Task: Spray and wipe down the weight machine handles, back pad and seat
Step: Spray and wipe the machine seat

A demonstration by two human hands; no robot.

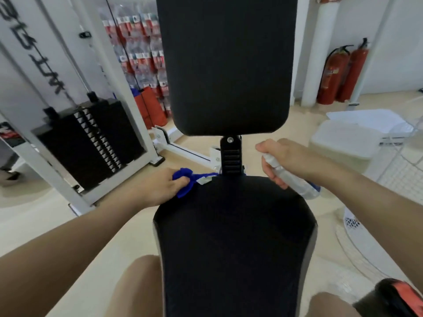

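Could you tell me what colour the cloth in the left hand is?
Blue; the cloth shows best in the head view.

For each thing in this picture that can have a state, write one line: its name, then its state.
Left hand: closed on the blue cloth.
Blue cloth: bunched, at the seat's rear left edge.
Right hand: gripping the spray bottle.
Spray bottle: held tilted, beside the seat's rear right edge.
Seat: unoccupied; wetness cannot be told.
Back pad: upright.
Fire extinguishers: standing by the wall.
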